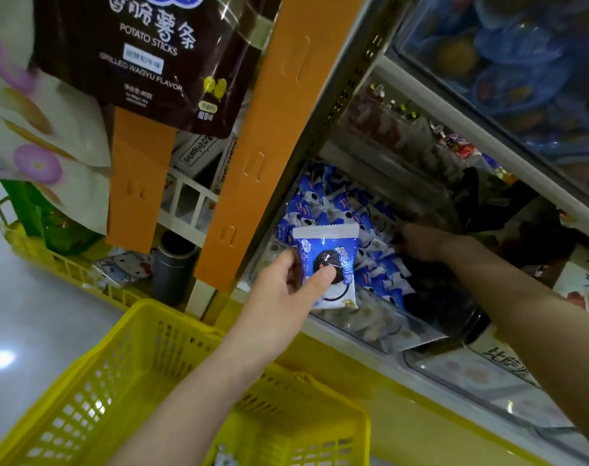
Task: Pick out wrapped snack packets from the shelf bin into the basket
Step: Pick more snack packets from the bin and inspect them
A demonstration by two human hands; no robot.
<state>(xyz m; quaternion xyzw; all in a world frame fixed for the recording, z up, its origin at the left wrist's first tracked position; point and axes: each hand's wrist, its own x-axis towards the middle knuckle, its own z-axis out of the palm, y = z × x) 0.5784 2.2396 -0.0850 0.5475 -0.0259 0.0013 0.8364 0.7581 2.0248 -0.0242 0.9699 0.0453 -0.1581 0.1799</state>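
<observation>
A shopper's left hand [283, 287] pinches one blue snack packet [333, 250] just above the shelf bin [380, 331], not yet over the yellow basket [145, 358], while the right hand [421, 245], its grip unclear, reaches among the many remaining packets [383, 267].

We lose the right grip [421, 245] in the shadow deep inside the shelf bin [370, 329]. Its fingertips vanish among the blue packets [383, 264], so we can't tell if it holds anything. Most fingers of the left grip [283, 290] hide behind the packet [326, 260] it pinches, and the packet's small print is too tiny to read. The basket [172, 331] is cut off at btm edge, the potato sticks bag [145, 62] at top edge. The upper shelf goods [521, 62] behind a clear panel are a blur to us, as is the floral bag [34, 129] far left.
</observation>
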